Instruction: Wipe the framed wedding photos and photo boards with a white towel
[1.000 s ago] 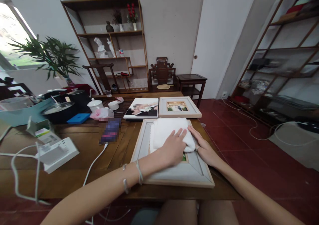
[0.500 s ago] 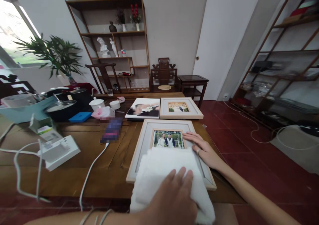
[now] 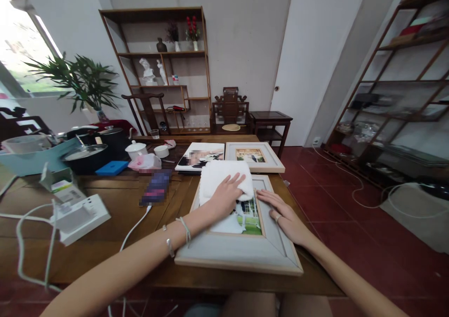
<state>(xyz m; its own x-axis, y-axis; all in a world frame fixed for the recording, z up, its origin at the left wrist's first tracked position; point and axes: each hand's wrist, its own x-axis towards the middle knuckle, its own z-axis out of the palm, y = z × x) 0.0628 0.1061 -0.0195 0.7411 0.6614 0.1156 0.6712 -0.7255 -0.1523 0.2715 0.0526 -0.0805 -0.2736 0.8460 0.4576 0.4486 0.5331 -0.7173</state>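
My left hand (image 3: 228,196) lies flat on a folded white towel (image 3: 213,179), fingers spread over its top. Under the towel is a pale wooden picture frame (image 3: 224,247) holding a photo (image 3: 253,221) with green grass along its lower edge. The towel covers the photo's upper left and the frame's upper left. My right hand (image 3: 284,216) rests on the frame's right side, its fingers stretched out beside the photo's edge and a ring on one of them. Neither hand is wrapped round anything.
Behind the frame lie a second framed picture (image 3: 273,162) and a photo panel (image 3: 187,155). Left of it are a phone (image 3: 156,188) with a white cable (image 3: 135,228), a blue box (image 3: 111,168), an open white box (image 3: 84,219), cups and dark pots. The wooden table (image 3: 115,256) ends at the right.
My left hand and the towel have moved away from me, from the frame's near edge to its far edge. The frame's lower part is uncovered. My right hand stays at its right side.
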